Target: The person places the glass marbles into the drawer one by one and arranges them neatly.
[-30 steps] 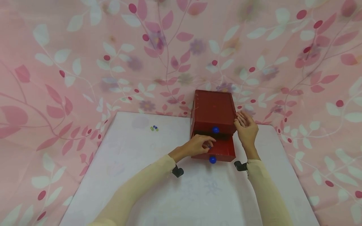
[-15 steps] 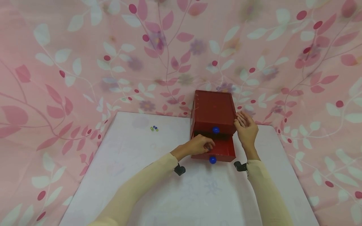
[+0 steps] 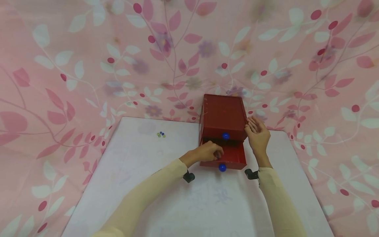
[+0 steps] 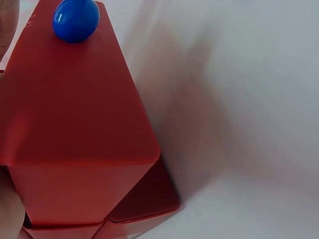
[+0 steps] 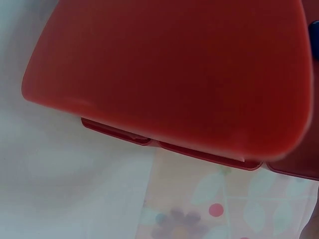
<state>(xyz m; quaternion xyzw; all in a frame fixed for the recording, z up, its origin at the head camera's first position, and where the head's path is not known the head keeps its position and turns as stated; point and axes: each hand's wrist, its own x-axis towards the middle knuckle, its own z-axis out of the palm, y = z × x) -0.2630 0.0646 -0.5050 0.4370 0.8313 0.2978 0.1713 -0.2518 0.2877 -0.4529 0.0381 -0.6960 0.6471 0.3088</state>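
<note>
My left hand [image 3: 209, 151] reaches over the left wall of the pulled-out lower drawer [image 3: 237, 157], its fingers curled down inside. A small bluish marble shows at its fingertips, mostly hidden by them. This drawer belongs to a red two-drawer box [image 3: 223, 113], whose upper drawer is shut. My right hand [image 3: 258, 135] rests against the box's right side with its fingers fairly straight. In the left wrist view, the red drawer front with its blue knob [image 4: 76, 20] fills the left half. In the right wrist view, the red drawer front [image 5: 169, 69] is close up.
Several small marbles [image 3: 161, 134], yellow-green and blue, lie grouped on the white tabletop [image 3: 142, 158] left of the box. A pink floral cloth [image 3: 177, 65] hangs behind and at both sides. The upper drawer's blue knob [image 3: 226, 136] sticks out above the open drawer.
My left hand has shifted slightly to the right inside the drawer, and its fingers have curled in around the marble. My right hand and the box stay in place.
</note>
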